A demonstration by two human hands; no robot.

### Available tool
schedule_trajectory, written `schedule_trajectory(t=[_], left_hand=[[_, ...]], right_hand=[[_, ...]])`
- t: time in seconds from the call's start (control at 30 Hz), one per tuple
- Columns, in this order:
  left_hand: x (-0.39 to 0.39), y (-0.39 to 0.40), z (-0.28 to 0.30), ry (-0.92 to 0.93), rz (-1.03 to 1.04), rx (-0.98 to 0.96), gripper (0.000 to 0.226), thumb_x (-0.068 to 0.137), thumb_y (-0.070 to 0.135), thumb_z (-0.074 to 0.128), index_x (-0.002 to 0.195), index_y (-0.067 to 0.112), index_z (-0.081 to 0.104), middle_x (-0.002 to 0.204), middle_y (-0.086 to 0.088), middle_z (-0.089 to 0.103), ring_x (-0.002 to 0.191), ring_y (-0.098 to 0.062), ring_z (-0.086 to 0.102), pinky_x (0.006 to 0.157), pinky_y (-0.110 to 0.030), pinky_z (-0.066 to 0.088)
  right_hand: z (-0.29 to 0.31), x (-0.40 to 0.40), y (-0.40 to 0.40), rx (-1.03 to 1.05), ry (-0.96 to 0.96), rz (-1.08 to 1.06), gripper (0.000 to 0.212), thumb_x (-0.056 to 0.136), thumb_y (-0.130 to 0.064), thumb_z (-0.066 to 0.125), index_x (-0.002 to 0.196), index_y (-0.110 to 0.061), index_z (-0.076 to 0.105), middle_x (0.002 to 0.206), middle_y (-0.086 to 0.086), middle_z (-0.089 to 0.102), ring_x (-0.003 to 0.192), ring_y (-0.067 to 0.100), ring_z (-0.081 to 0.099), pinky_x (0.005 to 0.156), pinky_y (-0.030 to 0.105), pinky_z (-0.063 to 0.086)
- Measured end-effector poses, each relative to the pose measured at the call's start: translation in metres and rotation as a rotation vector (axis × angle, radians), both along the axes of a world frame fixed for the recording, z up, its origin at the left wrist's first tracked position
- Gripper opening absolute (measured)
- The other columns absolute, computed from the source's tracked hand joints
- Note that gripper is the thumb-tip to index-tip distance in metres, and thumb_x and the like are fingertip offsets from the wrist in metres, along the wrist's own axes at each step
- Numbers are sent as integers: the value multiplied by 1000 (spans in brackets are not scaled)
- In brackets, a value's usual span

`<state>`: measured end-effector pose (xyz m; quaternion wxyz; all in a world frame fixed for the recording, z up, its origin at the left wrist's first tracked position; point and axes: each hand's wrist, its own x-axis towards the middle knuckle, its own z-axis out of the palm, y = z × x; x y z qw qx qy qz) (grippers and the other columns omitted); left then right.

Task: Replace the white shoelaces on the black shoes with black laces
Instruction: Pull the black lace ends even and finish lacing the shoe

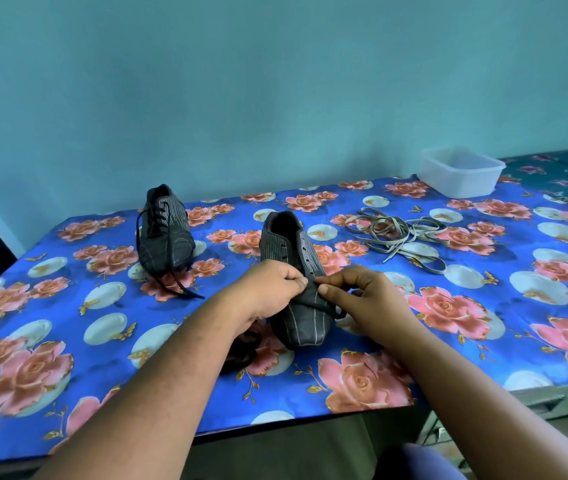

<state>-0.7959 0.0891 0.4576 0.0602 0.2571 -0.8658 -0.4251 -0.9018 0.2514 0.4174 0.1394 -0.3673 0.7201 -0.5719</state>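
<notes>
Threading looks to be at its start on the near shoe [296, 289], which sits toe toward the person on the flowered tablecloth [483, 323], its upper eyelets bare. The left hand [272, 292] has its fingers curled, thumb and forefinger pinched at the lowest eyelets, and the right hand [355, 296] meets it there, thumb and forefinger pressed together on the black lace [331, 308], which runs across the toe and trails off to the right; a dark bunch below the left wrist is probably the rest of it. The far shoe [165, 233] stands well apart to the left, already laced in black, its ends hanging loose onto the cloth. The white laces [397, 237] lie in a loose heap to the right, near a plastic tub [459, 171] at the back edge. A flat lace like this is likely light and limp, so it would buckle if pushed from far back; the best hold is probably right behind the stiff tip, feeding it straight into the hole. The shoe seems soft-sided and light, so one hand should steady the eyelet flap while the other pulls, or the whole shoe may slide on the smooth cloth.
</notes>
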Motion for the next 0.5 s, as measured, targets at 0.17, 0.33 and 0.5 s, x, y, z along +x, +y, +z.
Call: schedule_trajectory(t=[0.17,0.33,0.5], left_hand=[[1,0,3,4,18,63,20,99,24,67,91,8,76,101,-14,76,92,-20,67,100,-47,52],[3,5,-3,48,61,46,21,97,35,65,78,28,70,88,1,71,89,-19,64,89,-38,52],[10,9,-8,139,193,-31,21,102,34,49,87,30,64,98,6,67,95,-20,60,89,-38,48]], right_hand=[[-6,-2,-2,3,89,-17,8,90,-27,77,97,-27,81,86,-15,63,68,-2,56,66,16,44],[-8,-2,-1,-19,103,-3,10,91,-28,76,98,-34,78,89,-16,64,68,0,54,67,20,44],[-12,-3,-1,-21,104,23,13,91,-31,75,102,-37,77,94,-5,66,78,4,60,73,19,47]])
